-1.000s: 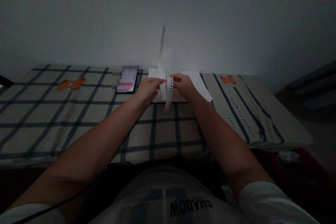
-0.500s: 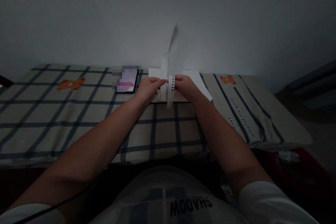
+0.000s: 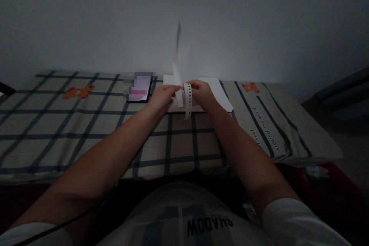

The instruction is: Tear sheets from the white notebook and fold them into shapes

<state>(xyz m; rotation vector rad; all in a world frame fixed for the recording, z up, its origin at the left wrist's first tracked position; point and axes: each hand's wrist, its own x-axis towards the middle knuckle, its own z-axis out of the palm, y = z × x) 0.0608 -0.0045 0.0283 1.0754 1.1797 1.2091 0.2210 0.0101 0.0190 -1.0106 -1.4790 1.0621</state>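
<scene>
Fingers pinched on both sides here: the left hand has thumb and forefinger closed on a thin white sheet, and right opposite, nearly touching, the right hand grips the top of a perforated paper strip. That strip curls down between the two hands, a row of holes running along it, its lower end hanging at the near edge of some white paper lying flat on the tablecloth. And the sheet stands up above the fingers, its narrow edge rising in front of the pale wall.

Now to the lettering! On the checked tablecloth, off to the right, "around the world" reads upside down from this seat; beside it sits a word ending in "avel", its start hard to make out by the right forearm. Across the person's shirt, "SHADOW" in bold dark capitals, also inverted, with a tiny line next to it too small to read. Left of the paper lies a phone, screen lit, partly pixelated, no words legible. Orange bear prints decorate the cloth, one at left, one at right.
</scene>
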